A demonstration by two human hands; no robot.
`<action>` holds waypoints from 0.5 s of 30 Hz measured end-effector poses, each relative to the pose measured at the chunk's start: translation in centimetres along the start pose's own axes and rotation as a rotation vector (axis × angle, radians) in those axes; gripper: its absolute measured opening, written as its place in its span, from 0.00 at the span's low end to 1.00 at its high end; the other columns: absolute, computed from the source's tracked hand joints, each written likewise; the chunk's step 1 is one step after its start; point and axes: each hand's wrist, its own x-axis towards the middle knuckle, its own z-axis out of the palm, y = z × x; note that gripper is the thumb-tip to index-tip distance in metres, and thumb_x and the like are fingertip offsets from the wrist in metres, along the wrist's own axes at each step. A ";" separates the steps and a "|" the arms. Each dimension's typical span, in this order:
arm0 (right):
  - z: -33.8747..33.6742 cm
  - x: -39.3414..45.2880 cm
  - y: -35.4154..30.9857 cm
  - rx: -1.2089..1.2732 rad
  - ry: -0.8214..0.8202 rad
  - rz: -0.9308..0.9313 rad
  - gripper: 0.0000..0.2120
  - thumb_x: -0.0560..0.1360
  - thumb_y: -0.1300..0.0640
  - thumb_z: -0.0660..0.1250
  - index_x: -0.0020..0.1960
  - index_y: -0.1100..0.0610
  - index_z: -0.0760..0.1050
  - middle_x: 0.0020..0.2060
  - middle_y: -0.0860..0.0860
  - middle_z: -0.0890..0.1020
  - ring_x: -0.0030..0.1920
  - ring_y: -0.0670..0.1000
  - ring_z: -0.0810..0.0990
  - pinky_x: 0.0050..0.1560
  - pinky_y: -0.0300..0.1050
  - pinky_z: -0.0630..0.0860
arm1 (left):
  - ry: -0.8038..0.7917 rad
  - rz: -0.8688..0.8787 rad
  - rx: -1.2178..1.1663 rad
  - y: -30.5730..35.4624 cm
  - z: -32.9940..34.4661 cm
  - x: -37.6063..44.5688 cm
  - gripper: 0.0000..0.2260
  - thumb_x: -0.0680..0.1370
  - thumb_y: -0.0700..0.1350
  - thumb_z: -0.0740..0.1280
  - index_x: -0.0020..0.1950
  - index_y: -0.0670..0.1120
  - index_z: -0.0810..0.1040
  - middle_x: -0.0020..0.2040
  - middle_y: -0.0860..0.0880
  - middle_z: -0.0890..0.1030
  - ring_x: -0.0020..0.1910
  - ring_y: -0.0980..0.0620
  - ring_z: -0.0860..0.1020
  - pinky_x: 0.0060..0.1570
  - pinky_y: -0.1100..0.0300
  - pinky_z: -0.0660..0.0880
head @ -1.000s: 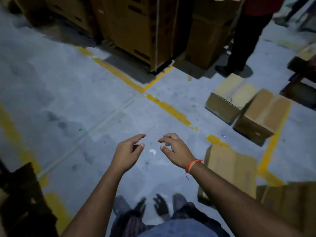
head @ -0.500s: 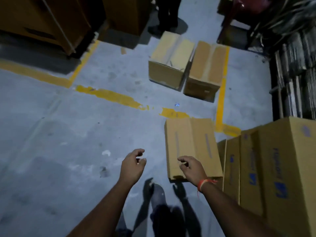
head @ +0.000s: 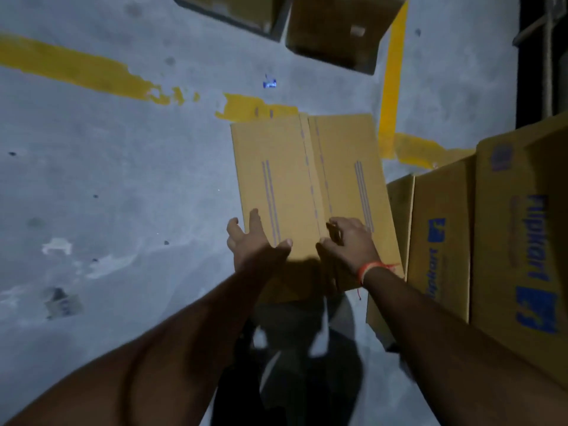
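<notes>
Lifting the brown rectangular cardboard box (head: pixel 307 173) with left hand (head: pixel 252 242) fingers spread, right hand (head: pixel 350 244) fingers curled on top, you risk slipping.

Both forearms (head: pixel 184 333) bare as far up as the frame goes; left hand (head: pixel 249 244) bare as well, same for the right hand (head: pixel 350 241); thin orange thread bracelet (head: pixel 370 267) tied round the right wrist, kinda frayed, one short loose end sticking out sideways and another dangling under it; dark trousers (head: pixel 285 395) lower down, way too blurry to make out fabric or cut.
</notes>
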 end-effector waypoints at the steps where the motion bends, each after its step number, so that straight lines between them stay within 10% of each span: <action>1: 0.2 1.2 0.6 -0.014 0.004 0.013 0.28 0.77 0.46 0.70 0.74 0.54 0.70 0.67 0.57 0.72 0.68 0.61 0.67 0.67 0.51 0.66 | -0.014 0.004 0.025 0.0 1.0 1.2 0.45 0.74 0.58 0.76 0.83 0.56 0.51 0.81 0.46 0.41 0.80 0.37 0.48 0.73 0.43 0.64; 6: 0.1 5.0 3.7 -0.115 0.083 0.085 0.34 0.75 0.45 0.73 0.77 0.49 0.64 0.74 0.56 0.61 0.73 0.62 0.59 0.71 0.58 0.67 | -0.089 -0.044 0.119 0.0 3.6 5.7 0.51 0.73 0.57 0.77 0.81 0.65 0.40 0.80 0.40 0.35 0.78 0.30 0.54 0.73 0.40 0.64; 12: -1.4 7.4 8.1 -0.051 0.075 0.262 0.57 0.65 0.37 0.79 0.79 0.33 0.43 0.81 0.60 0.43 0.79 0.68 0.48 0.73 0.72 0.58 | -0.090 0.004 0.120 -2.4 4.4 7.9 0.56 0.72 0.52 0.79 0.75 0.74 0.33 0.69 0.35 0.62 0.59 0.30 0.73 0.61 0.40 0.74; 15: -1.9 7.8 8.7 -0.031 0.051 0.279 0.61 0.62 0.33 0.79 0.78 0.31 0.37 0.79 0.63 0.50 0.76 0.71 0.57 0.72 0.71 0.62 | -0.037 0.030 0.098 -2.4 4.6 7.8 0.57 0.71 0.51 0.80 0.77 0.72 0.35 0.67 0.35 0.64 0.58 0.31 0.73 0.60 0.42 0.74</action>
